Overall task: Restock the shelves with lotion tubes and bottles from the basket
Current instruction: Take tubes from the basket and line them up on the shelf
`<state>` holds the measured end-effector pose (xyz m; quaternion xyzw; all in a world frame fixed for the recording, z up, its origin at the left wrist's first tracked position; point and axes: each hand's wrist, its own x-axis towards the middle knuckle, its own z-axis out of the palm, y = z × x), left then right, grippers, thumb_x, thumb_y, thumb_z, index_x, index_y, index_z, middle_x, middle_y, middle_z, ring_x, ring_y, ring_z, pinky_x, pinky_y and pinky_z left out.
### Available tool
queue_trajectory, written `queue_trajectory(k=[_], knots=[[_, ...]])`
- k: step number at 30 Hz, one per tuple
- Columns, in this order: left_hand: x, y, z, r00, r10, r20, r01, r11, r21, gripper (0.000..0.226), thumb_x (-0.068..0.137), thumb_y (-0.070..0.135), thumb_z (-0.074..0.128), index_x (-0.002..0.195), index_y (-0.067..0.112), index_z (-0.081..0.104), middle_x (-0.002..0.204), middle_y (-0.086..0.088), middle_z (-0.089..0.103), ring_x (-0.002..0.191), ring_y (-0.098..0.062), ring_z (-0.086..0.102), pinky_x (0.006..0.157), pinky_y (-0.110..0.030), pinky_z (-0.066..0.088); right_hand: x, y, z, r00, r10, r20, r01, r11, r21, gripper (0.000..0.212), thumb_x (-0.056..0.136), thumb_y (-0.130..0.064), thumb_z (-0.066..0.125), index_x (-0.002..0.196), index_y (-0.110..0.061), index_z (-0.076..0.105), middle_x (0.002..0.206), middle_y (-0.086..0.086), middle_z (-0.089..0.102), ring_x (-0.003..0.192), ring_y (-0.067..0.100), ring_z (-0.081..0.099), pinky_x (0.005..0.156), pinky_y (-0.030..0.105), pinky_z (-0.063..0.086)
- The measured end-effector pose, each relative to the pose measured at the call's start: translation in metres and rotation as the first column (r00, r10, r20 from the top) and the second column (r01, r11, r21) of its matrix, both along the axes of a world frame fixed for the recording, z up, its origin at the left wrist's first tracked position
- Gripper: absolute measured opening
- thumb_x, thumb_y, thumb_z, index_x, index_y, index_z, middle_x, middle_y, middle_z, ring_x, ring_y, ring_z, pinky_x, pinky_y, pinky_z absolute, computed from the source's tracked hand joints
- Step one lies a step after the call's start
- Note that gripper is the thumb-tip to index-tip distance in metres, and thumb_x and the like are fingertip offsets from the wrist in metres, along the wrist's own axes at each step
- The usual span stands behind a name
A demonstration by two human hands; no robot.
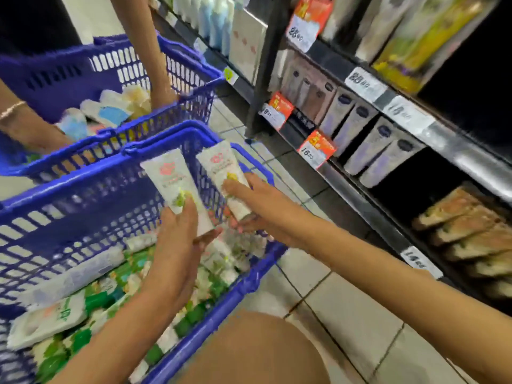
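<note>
My left hand [177, 239] grips a white lotion tube [173, 180] with a pink flower logo, cap end down, above the near blue basket [83, 195]. Beside it, my right hand [255, 206] holds a second white tube [221, 167] of the same kind, thumb across its front. Both tubes are lifted clear of the basket, which holds several more white and green tubes [69, 311]. To the right stand dark shelves [437, 134] with rows of pale purple tubes [371, 145] and price tags.
A second blue basket [155, 76] of packets stands behind the near one, with another person's arms [149, 51] reaching into it. The lowest shelf holds tan packets [465, 225]. Tiled floor [346, 322] lies between basket and shelves. My knee [249, 353] is at the bottom.
</note>
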<state>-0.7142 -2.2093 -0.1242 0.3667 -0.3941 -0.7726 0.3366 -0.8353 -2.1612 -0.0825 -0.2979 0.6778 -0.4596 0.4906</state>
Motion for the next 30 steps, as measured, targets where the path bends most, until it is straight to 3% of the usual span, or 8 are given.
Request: queue_trajectory(k=[2,4,6,9,17,21,25,30], knots=[[-0.029,0.016,0.023,0.989,-0.145,-0.030,0.139,0.980,-0.141,0.040,0.086,0.032,0.056,0.119,0.010,0.050,0.117,-0.009,0.062,0.080,-0.009,0.062,0.067,-0.024,0.051,-0.029,0.038,0.020,0.997,-0.059,0.050,0.062,0.997,-0.055,0.014,0.097,-0.027,0.044,0.088,-0.018,0.048,0.068,0.003,0.054,0.046,0.012,0.050,0.041,0.018,0.040],[-0.061,0.035,0.041,0.960,-0.279,-0.017,0.268,0.937,-0.223,0.026,0.072,0.028,0.062,0.091,0.011,0.056,0.082,-0.003,0.062,0.071,-0.012,0.058,0.063,-0.023,0.051,-0.055,0.078,0.036,0.989,-0.143,0.037,0.145,0.986,-0.077,0.017,0.096,-0.028,0.044,0.086,-0.015,0.046,0.063,0.004,0.053,0.044,0.014,0.047,0.040,0.017,0.038],[-0.093,0.059,0.050,0.932,-0.357,-0.066,0.339,0.920,-0.200,0.007,0.085,0.013,0.055,0.079,0.011,0.055,0.072,-0.002,0.059,0.067,-0.011,0.058,0.059,-0.019,0.054,-0.078,0.119,0.049,0.973,-0.232,0.007,0.232,0.968,-0.093,0.014,0.095,-0.025,0.046,0.087,-0.013,0.045,0.061,0.003,0.054,0.045,0.016,0.045,0.039,0.018,0.036],[-0.132,0.098,0.063,0.869,-0.481,-0.118,0.461,0.873,-0.159,0.015,0.094,0.003,0.039,0.092,0.005,0.053,0.075,-0.006,0.057,0.063,-0.009,0.060,0.059,-0.017,0.054,-0.105,0.175,0.060,0.939,-0.343,-0.015,0.338,0.932,-0.130,0.012,0.093,-0.023,0.050,0.092,-0.011,0.049,0.065,0.004,0.056,0.051,0.017,0.046,0.042,0.022,0.036],[-0.193,0.184,0.090,0.681,-0.730,-0.056,0.703,0.673,-0.232,0.021,0.096,0.014,0.040,0.114,0.006,0.048,0.087,-0.005,0.060,0.079,-0.014,0.060,0.084,-0.030,0.053,-0.140,0.283,0.064,0.848,-0.521,0.099,0.522,0.790,-0.322,0.024,0.091,-0.020,0.052,0.115,-0.017,0.047,0.079,0.001,0.062,0.064,0.012,0.059,0.056,0.024,0.048],[-0.213,0.219,0.097,0.576,-0.817,-0.003,0.766,0.542,-0.345,0.018,0.095,0.016,0.042,0.107,0.017,0.054,0.086,0.008,0.071,0.082,0.000,0.067,0.072,-0.015,0.054,-0.147,0.331,0.059,0.793,-0.598,0.114,0.587,0.701,-0.404,0.043,0.084,-0.023,0.059,0.124,-0.020,0.048,0.088,-0.001,0.068,0.077,0.013,0.065,0.068,0.026,0.053],[-0.230,0.254,0.100,0.514,-0.851,0.110,0.796,0.426,-0.430,0.028,0.095,0.020,0.043,0.122,0.021,0.051,0.117,0.005,0.064,0.107,-0.006,0.061,0.090,-0.023,0.048,-0.153,0.373,0.060,0.707,-0.683,0.181,0.683,0.594,-0.425,0.047,0.074,-0.027,0.063,0.119,-0.020,0.049,0.084,-0.001,0.070,0.075,0.012,0.066,0.065,0.027,0.054],[-0.251,0.297,0.101,0.490,-0.858,0.154,0.804,0.377,-0.460,0.018,0.094,0.020,0.047,0.104,0.034,0.053,0.112,0.010,0.064,0.105,-0.002,0.059,0.089,-0.021,0.048,-0.158,0.421,0.065,0.629,-0.768,0.122,0.729,0.529,-0.434,0.047,0.075,-0.027,0.061,0.120,-0.018,0.049,0.082,-0.001,0.069,0.072,0.010,0.064,0.067,0.027,0.054]])
